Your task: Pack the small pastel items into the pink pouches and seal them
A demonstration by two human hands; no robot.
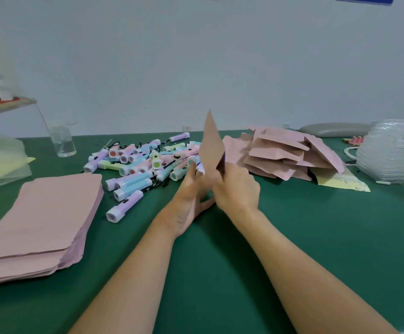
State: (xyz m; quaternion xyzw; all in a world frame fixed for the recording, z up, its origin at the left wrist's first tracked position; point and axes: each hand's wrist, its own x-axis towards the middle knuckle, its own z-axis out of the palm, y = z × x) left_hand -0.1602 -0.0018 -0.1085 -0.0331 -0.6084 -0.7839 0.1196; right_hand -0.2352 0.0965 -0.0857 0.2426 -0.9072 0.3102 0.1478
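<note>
A pink pouch [211, 145] stands upright above the green table, its mouth spread slightly on the right side. My right hand [237, 189] grips its lower end with curled fingers. My left hand [191, 196] lies against the pouch's left side, fingers fairly straight, touching it. Behind the hands lies a heap of small pastel flashlights [138, 162] in purple, blue, pink and green, with black wrist cords. A thick stack of flat empty pink pouches [39, 220] sits at the left. A loose pile of filled pink pouches [285, 153] lies at the right.
The green table [316, 237] runs to a white wall. A clear glass jar [62, 141] and a translucent bag [0, 162] stand at the far left. Stacked clear plastic trays [391, 153] sit at the far right, with a yellow sheet [341, 180] in front.
</note>
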